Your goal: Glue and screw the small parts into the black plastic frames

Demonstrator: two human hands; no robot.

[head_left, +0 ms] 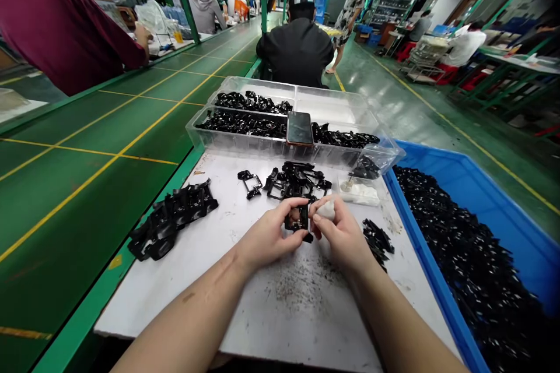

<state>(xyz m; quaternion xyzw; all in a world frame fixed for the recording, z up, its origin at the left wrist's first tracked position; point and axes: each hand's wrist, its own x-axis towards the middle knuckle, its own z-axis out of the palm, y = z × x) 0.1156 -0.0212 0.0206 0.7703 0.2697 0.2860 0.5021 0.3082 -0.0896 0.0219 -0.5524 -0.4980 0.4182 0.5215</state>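
My left hand (272,234) pinches a small black glossy plastic frame (297,220) by its edge, over the white work board (262,315). My right hand (343,234) holds a white cloth wad (326,210) between its fingers, pressed against the frame's right side. Just beyond my hands lies a tangled heap of black plastic frames (297,180). A single frame (249,183) sits apart to its left. A larger pile of black moulded parts (170,221) lies at the board's left, and a small bunch (378,242) lies near my right hand.
A clear divided plastic tray (245,90) of glossy black parts stands beyond the board, with a phone (300,128) resting on it. A blue crate (437,233) full of black parts sits to the right. A green conveyor belt (109,145) runs along the left, with people working beyond.
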